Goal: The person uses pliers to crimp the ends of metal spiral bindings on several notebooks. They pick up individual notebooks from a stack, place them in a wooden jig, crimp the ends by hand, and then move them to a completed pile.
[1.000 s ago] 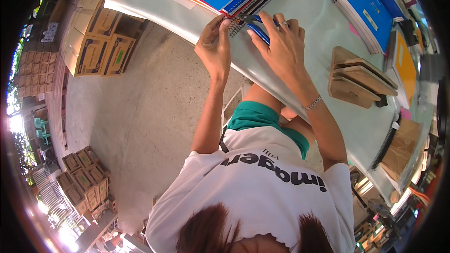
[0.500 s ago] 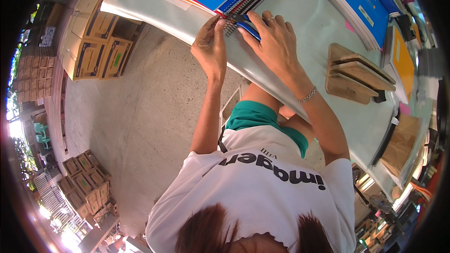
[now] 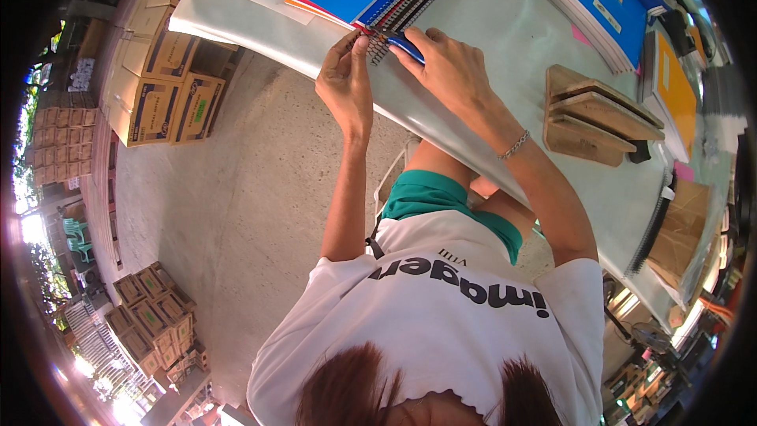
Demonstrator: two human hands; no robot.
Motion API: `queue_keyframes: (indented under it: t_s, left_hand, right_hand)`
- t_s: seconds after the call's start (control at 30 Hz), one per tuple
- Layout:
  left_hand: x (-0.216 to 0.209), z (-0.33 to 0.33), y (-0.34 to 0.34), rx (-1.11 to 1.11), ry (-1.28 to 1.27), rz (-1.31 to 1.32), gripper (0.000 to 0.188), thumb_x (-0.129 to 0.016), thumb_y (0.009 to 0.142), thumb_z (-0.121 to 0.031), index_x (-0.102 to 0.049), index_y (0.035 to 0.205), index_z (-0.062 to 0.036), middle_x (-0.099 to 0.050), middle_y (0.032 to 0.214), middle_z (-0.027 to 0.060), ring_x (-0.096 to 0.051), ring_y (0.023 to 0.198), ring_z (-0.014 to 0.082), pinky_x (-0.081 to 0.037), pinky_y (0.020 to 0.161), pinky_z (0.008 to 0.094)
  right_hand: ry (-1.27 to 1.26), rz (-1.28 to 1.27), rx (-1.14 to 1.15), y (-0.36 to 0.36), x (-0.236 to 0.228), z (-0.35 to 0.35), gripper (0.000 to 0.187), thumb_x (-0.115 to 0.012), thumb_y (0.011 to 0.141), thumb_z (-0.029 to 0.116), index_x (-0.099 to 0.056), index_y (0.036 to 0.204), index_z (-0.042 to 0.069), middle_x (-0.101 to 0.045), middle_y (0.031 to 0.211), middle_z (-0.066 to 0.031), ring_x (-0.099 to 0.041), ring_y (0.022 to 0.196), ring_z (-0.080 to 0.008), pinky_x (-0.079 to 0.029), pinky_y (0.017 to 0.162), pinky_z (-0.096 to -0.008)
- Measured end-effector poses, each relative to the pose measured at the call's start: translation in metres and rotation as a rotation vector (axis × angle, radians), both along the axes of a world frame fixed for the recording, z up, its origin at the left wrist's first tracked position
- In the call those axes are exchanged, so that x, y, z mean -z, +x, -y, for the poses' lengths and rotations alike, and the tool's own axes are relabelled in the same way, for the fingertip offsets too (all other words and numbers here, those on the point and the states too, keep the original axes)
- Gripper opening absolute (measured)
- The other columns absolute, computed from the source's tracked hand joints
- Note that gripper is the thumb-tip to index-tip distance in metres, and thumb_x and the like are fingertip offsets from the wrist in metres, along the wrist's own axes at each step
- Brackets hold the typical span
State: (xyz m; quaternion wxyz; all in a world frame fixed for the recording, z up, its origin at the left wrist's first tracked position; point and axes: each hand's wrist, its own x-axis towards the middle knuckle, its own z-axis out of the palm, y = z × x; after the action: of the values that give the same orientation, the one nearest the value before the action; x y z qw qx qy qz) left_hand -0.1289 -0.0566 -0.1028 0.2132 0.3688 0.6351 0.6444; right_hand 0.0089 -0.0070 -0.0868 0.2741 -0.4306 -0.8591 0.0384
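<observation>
A stack of spiral notebooks (image 3: pixel 335 1) with a blue top cover lies at the far table edge, its dark coil bindings facing right. My left hand (image 3: pixel 345 88) is closed at the stack's near corner, thumb and fingers pinched by the end of a coil. What lies between its fingertips is too small to make out. My right hand (image 3: pixel 453 71) grips a pair of pliers (image 3: pixel 408 50) with blue handles. Their dark jaws point left, to the coil end beside my left fingertips. A loose end of wire coil (image 3: pixel 378 54) sticks out below the jaws.
Right of my hands a wooden block stand (image 3: pixel 599 122) rests on the white table (image 3: pixel 505 39). Beyond it are another blue notebook stack (image 3: pixel 599 12) and a yellow notebook (image 3: pixel 670 95). A black coil (image 3: pixel 653 229) lies near the right edge. Cardboard boxes (image 3: pixel 169 102) stand on the floor at left.
Both hands and the notebook stack appear slightly further left in the picture, as the whole view shifted. My right fingers have closed further around the pliers' handles, which showed spread apart before.
</observation>
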Motion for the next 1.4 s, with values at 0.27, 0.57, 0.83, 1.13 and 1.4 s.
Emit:
queue_keyframes:
  t_s: [0.27,0.57,0.83,1.13,1.4]
  left_hand:
    - [-0.003,0.000,0.001,0.000,-0.022,-0.006,0.031,-0.068,0.091,-0.025,-0.070,0.106,0.0016,-0.072,0.088,0.0173,-0.068,0.084,0.0161,-0.053,0.073,0.0286]
    - [-0.003,0.001,0.001,0.015,0.006,0.013,0.035,-0.068,0.091,-0.027,-0.068,0.107,0.0042,-0.072,0.092,0.0164,-0.068,0.088,0.0176,-0.052,0.077,0.0282]
    - [0.001,0.000,0.000,0.031,0.036,-0.016,0.036,-0.067,0.091,-0.027,-0.068,0.109,0.0039,-0.072,0.094,0.0175,-0.068,0.091,0.0185,-0.052,0.080,0.0296]
    - [0.003,0.000,0.001,0.025,0.036,-0.001,0.035,-0.067,0.091,-0.026,-0.068,0.110,0.0031,-0.072,0.094,0.0180,-0.068,0.091,0.0192,-0.053,0.080,0.0297]
    - [0.010,-0.003,-0.003,0.030,0.199,0.100,0.034,-0.062,0.095,-0.026,-0.061,0.113,0.0035,-0.068,0.098,0.0153,-0.065,0.098,0.0225,-0.053,0.084,0.0333]
  right_hand:
    - [0.353,-0.068,-0.059,0.006,0.007,-0.014,0.032,-0.068,0.087,0.038,-0.058,0.098,0.009,-0.066,0.075,-0.0091,-0.066,0.059,-0.0269,-0.053,0.051,-0.0381]
    - [-0.040,-0.037,-0.027,0.000,0.004,-0.004,0.030,-0.063,0.091,0.037,-0.060,0.090,0.008,-0.066,0.068,-0.0104,-0.068,0.057,-0.0272,-0.053,0.046,-0.0381]
    - [0.271,-0.056,-0.026,0.004,0.012,-0.009,0.031,-0.065,0.089,0.038,-0.059,0.099,0.009,-0.067,0.078,-0.0109,-0.067,0.062,-0.0271,-0.052,0.053,-0.0365]
    - [0.104,-0.060,-0.053,0.001,0.010,-0.010,0.031,-0.065,0.089,0.038,-0.059,0.097,0.009,-0.066,0.072,-0.0103,-0.067,0.058,-0.0266,-0.052,0.050,-0.0373]
    - [0.061,-0.089,0.015,0.008,0.015,-0.003,0.031,-0.065,0.089,0.039,-0.061,0.100,0.010,-0.065,0.075,-0.0102,-0.066,0.062,-0.0257,-0.051,0.054,-0.0382]
